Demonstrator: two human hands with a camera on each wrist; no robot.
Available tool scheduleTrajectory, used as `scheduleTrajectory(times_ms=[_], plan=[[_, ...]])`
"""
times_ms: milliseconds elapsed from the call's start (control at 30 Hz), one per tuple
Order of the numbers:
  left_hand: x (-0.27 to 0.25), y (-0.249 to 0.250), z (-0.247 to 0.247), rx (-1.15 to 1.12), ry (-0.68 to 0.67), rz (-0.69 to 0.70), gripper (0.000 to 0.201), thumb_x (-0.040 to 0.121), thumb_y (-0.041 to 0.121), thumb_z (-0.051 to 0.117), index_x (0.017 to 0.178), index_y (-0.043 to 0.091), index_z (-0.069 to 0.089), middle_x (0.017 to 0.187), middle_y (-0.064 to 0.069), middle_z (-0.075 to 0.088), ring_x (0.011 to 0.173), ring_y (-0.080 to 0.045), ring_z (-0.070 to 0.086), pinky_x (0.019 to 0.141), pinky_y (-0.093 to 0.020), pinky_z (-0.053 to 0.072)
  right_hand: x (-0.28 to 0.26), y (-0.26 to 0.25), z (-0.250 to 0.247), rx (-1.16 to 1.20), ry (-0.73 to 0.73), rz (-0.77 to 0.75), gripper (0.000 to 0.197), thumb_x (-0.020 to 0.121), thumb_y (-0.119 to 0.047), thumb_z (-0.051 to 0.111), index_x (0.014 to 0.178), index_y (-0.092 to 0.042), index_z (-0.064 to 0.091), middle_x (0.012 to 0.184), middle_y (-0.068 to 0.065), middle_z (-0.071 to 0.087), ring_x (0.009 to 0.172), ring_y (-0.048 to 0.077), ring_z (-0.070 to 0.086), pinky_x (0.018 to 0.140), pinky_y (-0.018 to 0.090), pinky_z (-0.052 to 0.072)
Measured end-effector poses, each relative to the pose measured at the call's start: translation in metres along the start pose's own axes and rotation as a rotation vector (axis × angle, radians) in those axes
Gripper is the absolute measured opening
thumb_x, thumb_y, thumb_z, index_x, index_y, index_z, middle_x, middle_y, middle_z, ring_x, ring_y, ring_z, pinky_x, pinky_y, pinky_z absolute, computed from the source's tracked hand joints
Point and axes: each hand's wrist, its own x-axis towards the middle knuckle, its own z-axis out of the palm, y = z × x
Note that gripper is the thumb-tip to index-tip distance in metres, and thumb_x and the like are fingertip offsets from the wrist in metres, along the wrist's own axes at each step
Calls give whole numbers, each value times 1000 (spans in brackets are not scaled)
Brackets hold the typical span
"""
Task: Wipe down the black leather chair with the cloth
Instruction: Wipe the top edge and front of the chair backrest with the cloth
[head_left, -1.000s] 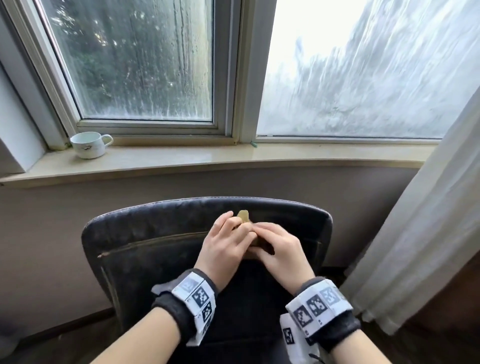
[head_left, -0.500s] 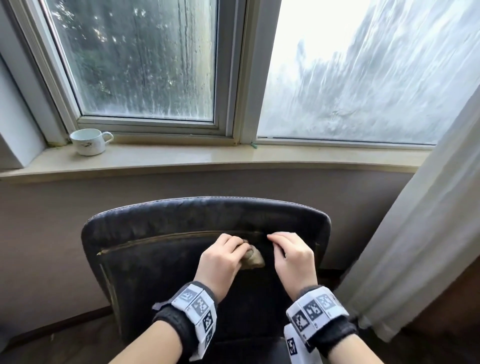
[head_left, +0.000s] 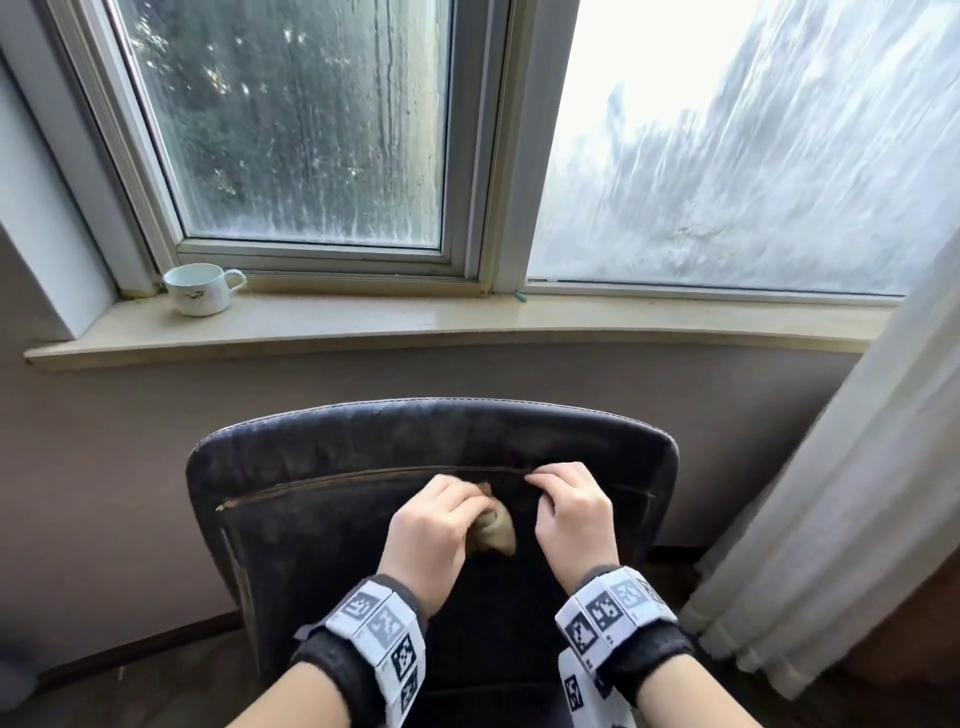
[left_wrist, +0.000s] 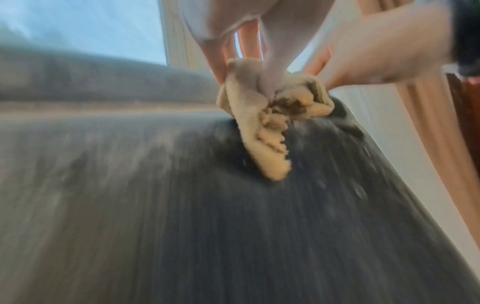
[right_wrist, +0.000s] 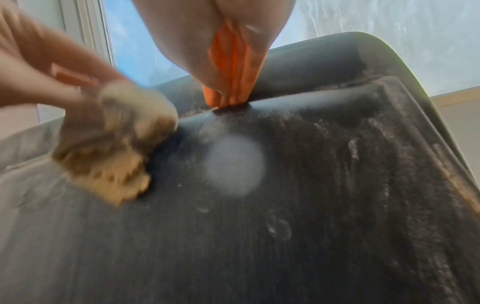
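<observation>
Both hands have dropped from the top edge of the black leather chair (head_left: 332, 519) onto its back panel. Bunched in the left hand (head_left: 431, 525), the tan cloth (head_left: 496, 530) presses against the leather just beside the right hand (head_left: 574, 512). That hand holds nothing, its curled fingertips (right_wrist: 226, 98) braced on the seam. Dusty streaks beyond suggest wiping has barely begun. Farther off, a cup (head_left: 200, 288) sits on the windowsill (head_left: 467, 317).

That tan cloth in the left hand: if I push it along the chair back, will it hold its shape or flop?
The cloth will probably flop: it hangs in loose, crumpled folds from the left hand, which pinches it. It looks light and fuzzy, so it should drag over the chair rather than slide freely. Bunched, it likely wipes only a narrow strip.
</observation>
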Motion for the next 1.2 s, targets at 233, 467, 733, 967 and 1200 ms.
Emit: scheduleTrajectory(times_ms=[233,467,733,967,1200], plan=[[5,-21,-4,98,38,-11,31,80,2,42,86,8,72,89,-2,70,89,-17,61,85,-24,47,7,-4,3,-53,-26,60,19,57,4,53,58,-6,69,60,3,65,60,22,62,66,24,43],[28,-24,-30,60,97,-36,33,77,5,43,92,7,72,93,-1,71,90,-14,59,79,-27,50,21,-33,1,-46,-72,-28,17,58,0,53,60,-7,68,62,2,67,61,20,62,57,25,48],[-66,-44,-14,55,-75,-162,28,68,-1,50,79,14,70,84,5,66,80,-8,58,73,-18,47,15,-35,18,-67,-192,-36,23,58,9,56,67,-7,70,72,1,67,67,21,63,59,24,48],[-16,-46,-54,51,200,-92,29,82,-5,47,97,3,71,103,-5,69,99,-16,58,93,-29,46,25,-41,23,-91,-162,9,18,54,2,51,53,-9,65,58,0,63,57,22,61,46,22,49],[-46,-64,-50,88,144,-216,34,77,1,41,90,6,72,89,-3,70,90,-11,55,81,-26,49,26,-46,22,-160,-237,4,14,53,6,56,52,-6,63,56,5,62,55,26,61,43,26,51]])
